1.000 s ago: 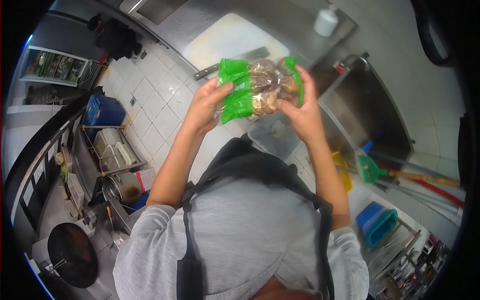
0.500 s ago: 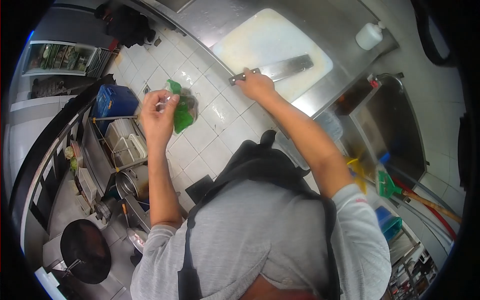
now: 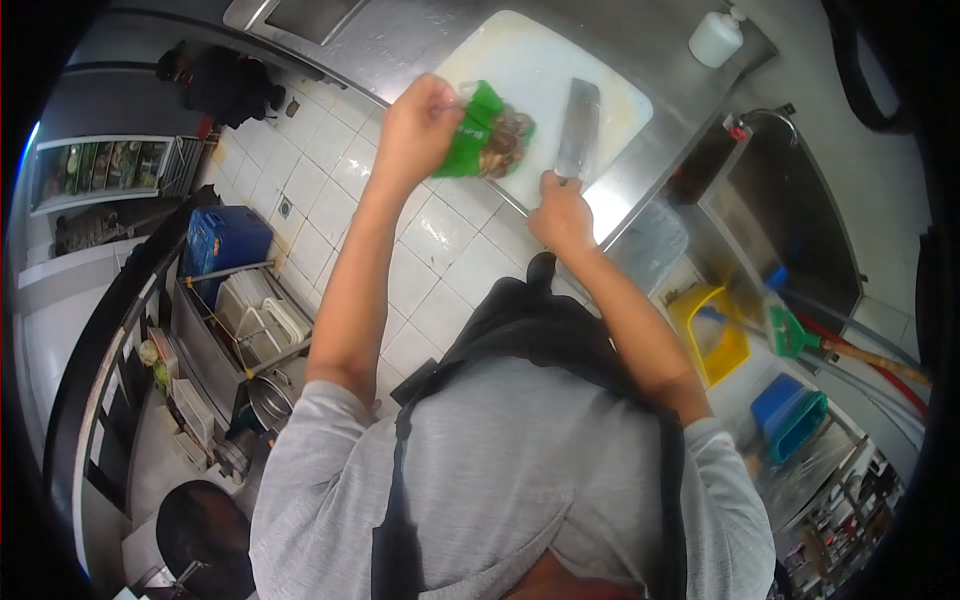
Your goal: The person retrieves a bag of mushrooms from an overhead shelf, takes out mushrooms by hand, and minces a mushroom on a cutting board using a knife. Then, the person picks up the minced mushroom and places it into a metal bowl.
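My left hand (image 3: 418, 130) pinches the top of a green and clear plastic packet (image 3: 462, 152). Brownish pieces show through its clear side; their kind I cannot make out. The packet hangs over the near left edge of a white cutting board (image 3: 515, 50). In my right hand (image 3: 563, 218) is the dark handle of a cleaver (image 3: 578, 130). Its broad blade points away from me over the right half of the board, though I cannot tell whether it touches the surface.
The board lies on a steel counter (image 3: 410, 45), with a white bottle (image 3: 716, 40) at its far right. A sink (image 3: 800, 215) is to the right, a yellow bin (image 3: 712, 345) below. Across the tiled floor, a person in dark clothes (image 3: 225, 85) is near a blue container (image 3: 228, 240).
My left hand has carried the packet from above the floor to the board's edge. My right hand has swung the cleaver, so its blade now points away instead of to the right.
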### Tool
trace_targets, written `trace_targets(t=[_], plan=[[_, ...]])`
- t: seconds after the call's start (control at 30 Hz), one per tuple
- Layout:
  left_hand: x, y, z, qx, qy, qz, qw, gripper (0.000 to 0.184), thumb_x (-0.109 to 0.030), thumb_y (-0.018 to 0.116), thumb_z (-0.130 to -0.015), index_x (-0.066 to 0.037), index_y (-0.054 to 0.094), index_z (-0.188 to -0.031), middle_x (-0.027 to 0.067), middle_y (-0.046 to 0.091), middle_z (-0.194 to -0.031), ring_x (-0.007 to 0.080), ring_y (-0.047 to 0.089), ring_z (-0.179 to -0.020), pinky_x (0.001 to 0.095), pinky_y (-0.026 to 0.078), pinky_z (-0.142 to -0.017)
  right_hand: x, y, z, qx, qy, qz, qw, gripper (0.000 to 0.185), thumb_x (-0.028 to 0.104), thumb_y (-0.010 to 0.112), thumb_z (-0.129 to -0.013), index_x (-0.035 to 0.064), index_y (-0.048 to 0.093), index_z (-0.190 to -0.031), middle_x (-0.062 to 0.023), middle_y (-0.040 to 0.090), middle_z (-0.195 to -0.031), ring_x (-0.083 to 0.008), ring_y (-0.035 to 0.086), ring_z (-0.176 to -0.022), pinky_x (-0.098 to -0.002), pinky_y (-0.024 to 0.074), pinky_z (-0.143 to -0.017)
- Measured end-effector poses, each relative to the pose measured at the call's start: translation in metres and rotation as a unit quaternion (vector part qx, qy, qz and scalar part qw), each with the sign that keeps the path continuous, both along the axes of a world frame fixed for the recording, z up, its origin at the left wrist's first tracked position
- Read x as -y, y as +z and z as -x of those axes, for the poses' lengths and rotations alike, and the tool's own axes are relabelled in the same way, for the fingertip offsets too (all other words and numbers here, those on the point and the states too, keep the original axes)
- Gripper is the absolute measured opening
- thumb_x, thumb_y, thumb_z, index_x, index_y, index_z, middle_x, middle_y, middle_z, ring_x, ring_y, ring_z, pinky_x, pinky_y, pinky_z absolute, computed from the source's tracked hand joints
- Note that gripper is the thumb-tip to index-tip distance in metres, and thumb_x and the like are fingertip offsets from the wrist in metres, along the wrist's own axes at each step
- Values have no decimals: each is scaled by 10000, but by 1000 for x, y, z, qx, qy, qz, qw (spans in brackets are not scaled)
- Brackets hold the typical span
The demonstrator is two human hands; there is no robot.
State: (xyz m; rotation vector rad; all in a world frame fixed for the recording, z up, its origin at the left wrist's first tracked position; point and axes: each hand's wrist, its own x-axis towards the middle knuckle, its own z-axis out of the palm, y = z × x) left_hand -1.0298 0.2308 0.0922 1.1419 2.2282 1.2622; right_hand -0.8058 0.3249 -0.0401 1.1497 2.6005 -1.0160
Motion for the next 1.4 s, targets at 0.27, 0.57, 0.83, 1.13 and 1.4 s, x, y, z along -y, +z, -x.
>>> trace_targets(t=[0.27,0.57,0.83,1.13,1.4], plan=[[-57,-30,36,226,-6,135,965,513,-207,753,-993,-46,606,-1458,-2,760,-1073,109,638,-909,223,431,-736,-30,33,-63,-188,-164,50,967,577,64,653,-941,82,468,-1488,-335,680,-1229,-509,718,-1038,-554,569,-946],[-86,-23,45,-24,-108,57,992,235,-179,784,-1000,-22,840,-1166,19,816,-1023,85,694,-887,259,555,-813,-26,118,-80,-336,-193,379,840,558,153,678,-1043,31,515,-1562,-109,727,-1060,-128,664,-673,-304,553,-564],[-94,10,-7,-175,-129,100,971,262,-287,830,-966,-67,855,-1106,34,798,-866,104,674,-771,303,540,-725,-27,116,-67,-357,-196,454,792,522,156,639,-1063,18,502,-1547,-77,688,-1070,-123,637,-671,-289,547,-566],[-113,9,-17,-226,-140,117,957,273,-270,815,-972,-15,824,-1069,85,770,-809,127,659,-727,331,540,-712,-31,110,-57,-405,-186,469,762,529,164,641,-1052,-9,499,-1531,-96,693,-1090,-132,643,-700,-306,546,-579],[-120,13,-18,-224,-125,107,961,265,-264,815,-979,-13,823,-1067,62,755,-791,108,639,-720,315,524,-696,-40,98,-45,-447,-180,478,734,556,127,644,-1037,-51,464,-1531,-108,695,-1029,-161,675,-691,-323,569,-570]])
